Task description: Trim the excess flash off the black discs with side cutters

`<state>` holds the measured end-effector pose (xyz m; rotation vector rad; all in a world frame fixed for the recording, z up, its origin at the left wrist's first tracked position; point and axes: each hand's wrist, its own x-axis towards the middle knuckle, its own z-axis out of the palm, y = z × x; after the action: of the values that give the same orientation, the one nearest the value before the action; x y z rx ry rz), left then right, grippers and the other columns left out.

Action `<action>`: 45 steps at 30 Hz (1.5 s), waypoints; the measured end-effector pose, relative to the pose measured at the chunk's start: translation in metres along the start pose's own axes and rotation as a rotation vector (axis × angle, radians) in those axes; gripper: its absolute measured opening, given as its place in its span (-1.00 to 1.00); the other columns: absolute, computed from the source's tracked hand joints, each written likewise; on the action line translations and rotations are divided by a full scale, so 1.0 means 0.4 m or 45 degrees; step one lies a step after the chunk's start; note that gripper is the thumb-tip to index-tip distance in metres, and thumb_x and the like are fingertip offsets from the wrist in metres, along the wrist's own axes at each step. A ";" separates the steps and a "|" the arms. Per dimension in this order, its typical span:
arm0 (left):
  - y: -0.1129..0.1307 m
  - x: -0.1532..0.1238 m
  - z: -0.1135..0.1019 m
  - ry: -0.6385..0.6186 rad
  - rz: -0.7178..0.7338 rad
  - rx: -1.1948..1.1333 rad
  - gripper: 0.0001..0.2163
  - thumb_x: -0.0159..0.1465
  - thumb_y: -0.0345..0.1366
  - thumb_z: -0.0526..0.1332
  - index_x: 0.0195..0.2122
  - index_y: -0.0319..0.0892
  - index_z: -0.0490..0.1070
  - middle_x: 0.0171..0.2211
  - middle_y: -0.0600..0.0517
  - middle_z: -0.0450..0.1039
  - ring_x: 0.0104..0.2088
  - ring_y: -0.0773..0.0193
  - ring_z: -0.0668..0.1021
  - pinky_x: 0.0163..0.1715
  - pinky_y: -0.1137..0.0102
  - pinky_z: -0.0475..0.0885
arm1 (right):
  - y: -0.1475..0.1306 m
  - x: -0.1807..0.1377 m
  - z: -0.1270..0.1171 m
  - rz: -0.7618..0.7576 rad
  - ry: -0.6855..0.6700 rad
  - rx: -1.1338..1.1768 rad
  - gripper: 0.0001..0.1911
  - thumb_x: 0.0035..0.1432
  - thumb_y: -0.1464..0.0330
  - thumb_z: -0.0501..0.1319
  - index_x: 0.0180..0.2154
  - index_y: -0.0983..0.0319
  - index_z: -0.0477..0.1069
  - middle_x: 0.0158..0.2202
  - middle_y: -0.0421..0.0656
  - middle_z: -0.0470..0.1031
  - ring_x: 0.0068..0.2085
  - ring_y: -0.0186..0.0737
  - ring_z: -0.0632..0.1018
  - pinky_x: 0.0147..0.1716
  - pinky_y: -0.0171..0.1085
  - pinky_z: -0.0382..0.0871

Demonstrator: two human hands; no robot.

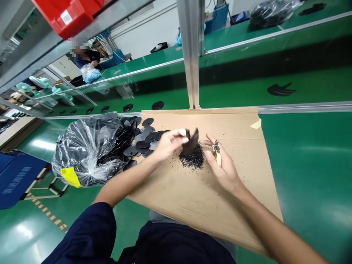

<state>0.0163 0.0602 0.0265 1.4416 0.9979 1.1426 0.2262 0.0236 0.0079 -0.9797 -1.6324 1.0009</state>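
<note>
My left hand (169, 143) pinches a thin black disc (191, 143), tilted up on edge and blurred by motion. Below the disc, a heap of small black plastic bits (194, 159) lies on a brown cardboard sheet (198, 194). My right hand (226, 168), to the right of the heap, is closed around small nippers (217, 151) with dark jaws and a pale yellow handle. The jaws point up and stand apart from the disc. Many more black discs (143, 145) lie loose on the cardboard to the left.
A clear plastic bag (79, 146) of black discs lies at the left. Behind the cardboard rises a metal post (189, 55). Several discs (128, 107) sit along the green belt beyond. A red bin (71, 16) is overhead. Another person (88, 57) sits at the far left.
</note>
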 end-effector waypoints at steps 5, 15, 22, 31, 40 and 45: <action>-0.021 -0.068 0.038 -0.143 0.043 0.187 -0.59 0.33 0.11 0.24 -0.15 -0.18 0.48 -0.17 -0.07 0.56 -0.16 0.20 0.61 -0.10 0.29 0.53 | -0.014 0.013 -0.003 0.129 -0.042 0.146 -0.59 0.21 -0.02 0.28 -0.19 0.20 0.49 -0.30 -0.13 0.55 -0.25 -0.10 0.56 -0.18 -0.14 0.51; -0.038 -0.028 -0.185 0.096 0.155 1.925 -0.82 0.36 -0.37 0.10 -0.13 -0.19 0.48 -0.13 -0.21 0.52 -0.07 -0.04 0.50 -0.07 0.12 0.40 | -0.010 0.020 -0.007 0.197 0.171 0.090 -0.62 0.15 0.01 0.32 -0.29 0.20 0.47 -0.39 -0.18 0.48 -0.34 -0.15 0.49 -0.28 -0.16 0.45; -0.014 -0.005 -0.145 0.399 0.324 0.943 -0.78 0.40 -0.10 0.15 -0.27 -0.14 0.38 -0.30 -0.01 0.46 -0.24 0.22 0.51 -0.16 0.31 0.43 | 0.005 0.018 0.001 0.280 0.225 0.134 -0.62 0.12 0.02 0.33 -0.28 0.21 0.48 -0.35 -0.15 0.52 -0.29 -0.12 0.53 -0.21 -0.10 0.47; -0.030 -0.085 0.037 0.126 0.133 0.304 -0.75 0.30 -0.08 0.33 -0.24 -0.16 0.42 -0.28 0.03 0.40 -0.32 0.35 0.51 -0.32 0.47 0.46 | -0.027 -0.005 0.016 0.312 -0.003 0.210 -0.63 0.18 0.04 0.31 -0.21 0.22 0.53 -0.26 -0.11 0.60 -0.16 -0.07 0.60 -0.11 -0.11 0.51; -0.048 -0.103 0.050 0.221 0.184 0.291 -0.82 0.33 -0.20 0.31 -0.17 -0.15 0.37 -0.23 0.04 0.39 -0.24 0.34 0.52 -0.21 0.47 0.46 | -0.029 -0.015 0.026 0.292 -0.018 0.228 -0.64 0.22 0.05 0.31 -0.21 0.22 0.50 -0.25 -0.14 0.58 -0.19 -0.14 0.56 -0.16 -0.21 0.48; -0.049 -0.112 0.061 0.218 0.234 0.390 -0.84 0.32 -0.24 0.32 -0.17 -0.15 0.38 -0.19 0.01 0.41 -0.15 0.29 0.52 -0.13 0.42 0.46 | -0.030 -0.017 0.026 0.279 -0.004 0.216 -0.67 0.24 0.07 0.30 -0.25 0.21 0.46 -0.33 -0.18 0.52 -0.27 -0.20 0.52 -0.23 -0.25 0.45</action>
<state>0.0305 0.0149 -0.0007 1.7284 1.2206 1.3049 0.2160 0.0114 0.0146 -1.0567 -1.4375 1.2674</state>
